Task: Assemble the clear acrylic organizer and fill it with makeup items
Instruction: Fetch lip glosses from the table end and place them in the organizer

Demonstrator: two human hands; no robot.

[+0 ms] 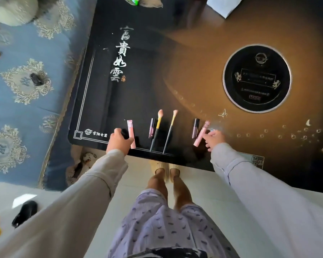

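Makeup items lie in a row near the front edge of the dark table point(138, 86). From left to right they are a pink tube point(131, 134), a dark purple lip gloss point(152, 128), two long brushes point(157, 127) point(170, 129), another dark lip gloss point(195, 128) and a pink glittery tube point(201, 134). My left hand point(118, 140) sits just left of the pink tube, its fingers curled round a small dark item point(124, 132). My right hand point(213, 138) rests beside the glittery tube with its fingertips touching it. Something pale and blurred point(214, 127) lies at its fingertips. No acrylic organizer is visible.
A round black inset plate point(256, 78) sits at the table's right. White paper point(226, 6) lies at the far edge. A blue patterned sofa point(26, 90) runs along the left. I stand at the table's front edge, and a dark object point(24, 213) lies on the white floor.
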